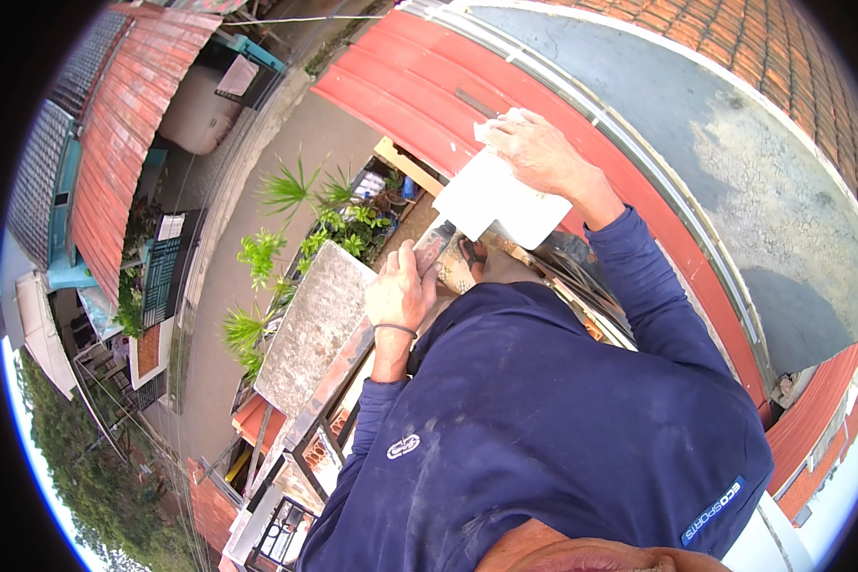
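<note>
Gripping a trowel (436, 246), left hand (400, 291); right hand (539, 151) steadies white tile (496, 200).

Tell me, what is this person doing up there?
A person in a blue long-sleeved shirt is working high up beside a red roof, with a street and potted plants far below. The right hand presses a white tile flat by the roof's edge. The left hand grips a trowel, its blade just under the tile. A grey slab lies to the left.

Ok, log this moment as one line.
left hand: gripping flat metal trowel | right hand: pressing white rectangular tile | setting: red sloped roof edge, high above street
</note>
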### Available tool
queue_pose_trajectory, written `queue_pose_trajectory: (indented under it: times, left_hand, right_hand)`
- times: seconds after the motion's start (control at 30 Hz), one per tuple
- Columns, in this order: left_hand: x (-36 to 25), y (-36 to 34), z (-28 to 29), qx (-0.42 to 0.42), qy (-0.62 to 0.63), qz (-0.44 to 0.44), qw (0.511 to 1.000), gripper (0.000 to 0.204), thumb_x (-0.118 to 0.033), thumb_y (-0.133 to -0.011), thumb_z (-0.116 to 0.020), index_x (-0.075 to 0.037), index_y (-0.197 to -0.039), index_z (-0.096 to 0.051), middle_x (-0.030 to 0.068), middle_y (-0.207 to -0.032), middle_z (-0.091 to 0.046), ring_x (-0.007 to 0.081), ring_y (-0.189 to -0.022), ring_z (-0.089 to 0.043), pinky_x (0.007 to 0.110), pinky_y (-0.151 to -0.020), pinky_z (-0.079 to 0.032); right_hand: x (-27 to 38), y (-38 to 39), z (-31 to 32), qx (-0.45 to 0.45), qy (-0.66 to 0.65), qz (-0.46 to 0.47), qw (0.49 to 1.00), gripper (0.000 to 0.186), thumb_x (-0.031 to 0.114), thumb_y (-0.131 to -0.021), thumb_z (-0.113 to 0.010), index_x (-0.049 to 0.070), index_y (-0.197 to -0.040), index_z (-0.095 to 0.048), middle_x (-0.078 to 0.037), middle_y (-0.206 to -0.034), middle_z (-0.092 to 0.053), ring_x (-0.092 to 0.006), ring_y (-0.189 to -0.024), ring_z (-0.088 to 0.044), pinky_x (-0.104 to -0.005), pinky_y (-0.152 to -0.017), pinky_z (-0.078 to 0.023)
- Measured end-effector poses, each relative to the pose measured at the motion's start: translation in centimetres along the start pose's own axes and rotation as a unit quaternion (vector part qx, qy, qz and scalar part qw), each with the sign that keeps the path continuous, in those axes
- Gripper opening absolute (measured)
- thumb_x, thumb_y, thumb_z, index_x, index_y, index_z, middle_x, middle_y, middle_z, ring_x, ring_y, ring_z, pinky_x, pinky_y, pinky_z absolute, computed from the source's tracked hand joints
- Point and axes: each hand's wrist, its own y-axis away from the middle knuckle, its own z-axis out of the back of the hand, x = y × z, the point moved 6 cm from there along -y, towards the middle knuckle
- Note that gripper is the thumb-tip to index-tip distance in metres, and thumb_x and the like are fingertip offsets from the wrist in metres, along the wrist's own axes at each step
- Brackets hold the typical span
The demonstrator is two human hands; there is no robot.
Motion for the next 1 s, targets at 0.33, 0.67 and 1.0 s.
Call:
queue_pose_trajectory:
  times: [0.33, 0.67, 1.0]
  left_hand:
    - [-0.2, -0.1, 0.1, -0.008, -0.001, -0.003, 1.000, 0.058, -0.045, -0.095, -0.077, -0.010, -0.138, -0.058, 0.0158, -0.111, -0.073, 0.0405, -0.091, -0.075, 0.051, -0.073, -0.060]
    - [-0.7, -0.4, 0.5, 0.009, -0.002, 0.006, 1.000, 0.062, -0.040, -0.093, -0.079, -0.003, -0.138, -0.059, 0.0167, -0.108, -0.071, 0.0363, -0.093, -0.075, 0.046, -0.077, -0.061]
    - [-0.1, 0.1, 0.2, 0.007, 0.010, 0.009, 1.000, 0.060, -0.042, -0.095, -0.077, -0.010, -0.141, -0.058, 0.0159, -0.109, -0.073, 0.0392, -0.092, -0.075, 0.049, -0.074, -0.060]
  right_hand:
    - [3.5, -0.7, -1.8, -0.012, -0.064, 0.118, 0.991, 0.011, 0.008, -0.089, -0.064, 0.005, -0.097, -0.070, -0.013, -0.101, -0.074, -0.0311, -0.105, -0.069, -0.0447, -0.099, -0.050]
    - [9.1, -1.2, -3.1, 0.011, -0.111, 0.169, 0.979, 0.010, 0.012, -0.089, -0.066, 0.006, -0.097, -0.069, -0.009, -0.099, -0.072, -0.0293, -0.098, -0.068, -0.0425, -0.094, -0.051]
    - [4.7, 7.5, 4.0, -0.213, -0.127, -0.036, 0.968, 0.036, 0.006, -0.096, -0.070, 0.002, -0.132, -0.071, -0.017, -0.128, -0.075, -0.0339, -0.124, -0.071, -0.0463, -0.110, -0.056]
